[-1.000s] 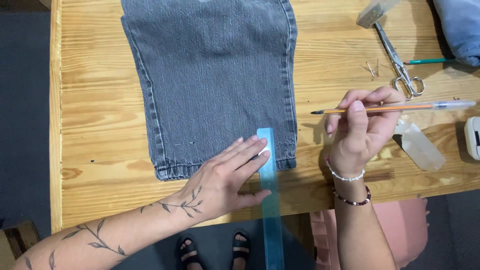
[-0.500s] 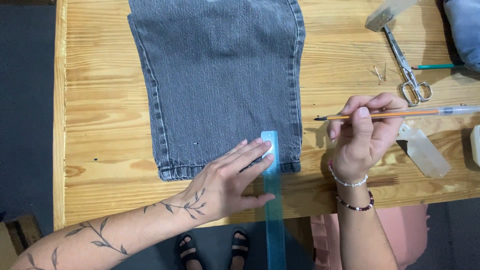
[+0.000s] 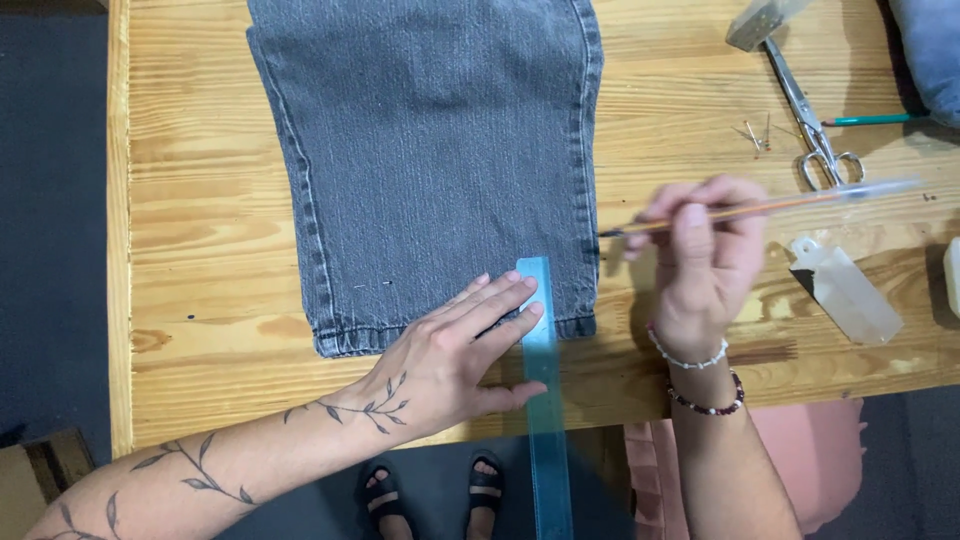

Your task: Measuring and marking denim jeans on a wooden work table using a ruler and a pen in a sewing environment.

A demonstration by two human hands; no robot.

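Grey denim trouser leg [image 3: 430, 160]: flat on wooden counter [image 3: 200, 200], hem toward the person. Blue ruler [image 3: 540, 400]: across the hem, overhanging the counter edge. Left hand [image 3: 450, 355]: grip open, palm and fingers pressing ruler and hem. Right hand [image 3: 700, 260]: grip closed on a pen [image 3: 770, 207], tip at the denim's right edge. Scissors [image 3: 810, 120]: well right of the denim.

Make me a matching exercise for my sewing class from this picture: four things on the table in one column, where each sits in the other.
Things:
1. ruler
2. pencil
3. scissors
4. grey jeans leg

Places:
A. held in the right hand, tip at the fabric's right edge
B. lying flat across the middle of the table
C. pinned under the left hand, crossing the hem
D. lying untouched at the far right

Pairs: 1-C, 2-A, 3-D, 4-B
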